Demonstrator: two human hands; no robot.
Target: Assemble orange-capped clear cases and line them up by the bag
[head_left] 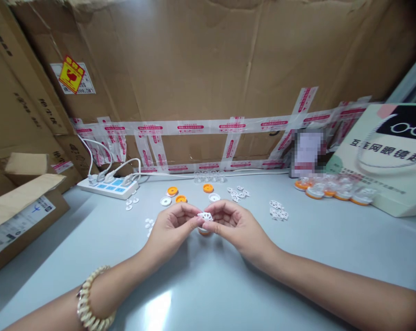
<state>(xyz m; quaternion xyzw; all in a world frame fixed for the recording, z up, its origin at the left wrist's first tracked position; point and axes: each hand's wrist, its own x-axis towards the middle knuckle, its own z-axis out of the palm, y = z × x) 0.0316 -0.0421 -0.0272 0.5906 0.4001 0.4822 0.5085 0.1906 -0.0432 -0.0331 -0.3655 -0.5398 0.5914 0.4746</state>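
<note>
Near the middle of the table, my left hand and my right hand meet, their fingertips pinching a small white openwork plastic piece from both sides. Just under it shows a round base, white above and orange at the bottom, partly covered by my thumbs. Whether the piece touches this base I cannot tell. Beyond my hands lie orange rings and white rings. More white openwork pieces lie to the right of these, with another group farther right.
Small white discs lie left of my left hand. Clear domes stand in a row at the back. Dome-topped orange-based pieces sit by a paper bag. A power strip and an open carton are at left.
</note>
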